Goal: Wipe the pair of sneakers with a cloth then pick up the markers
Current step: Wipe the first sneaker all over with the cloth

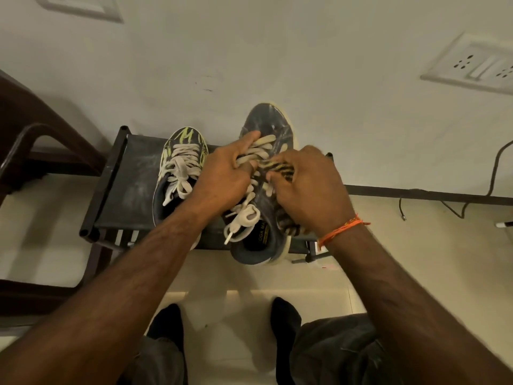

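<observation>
Two dark sneakers with cream laces sit on a small black rack [122, 184]. The left sneaker [180, 168] has yellow-green scribbles on its toe and rests untouched. My left hand [224, 176] grips the right sneaker [266, 123] across its laces, fingers hooked into them. My right hand [308, 184] presses a striped black-and-tan cloth [286, 220] against that sneaker's right side. Part of the cloth is hidden under my palm. A marker [503, 224] lies on the floor at the far right edge.
The rack stands against a pale wall. A dark chair [36, 140] is at the left. A black cable [472, 201] trails along the floor at the right, below a wall socket [472, 65]. My feet in black socks [166, 320] are on the tiled floor below.
</observation>
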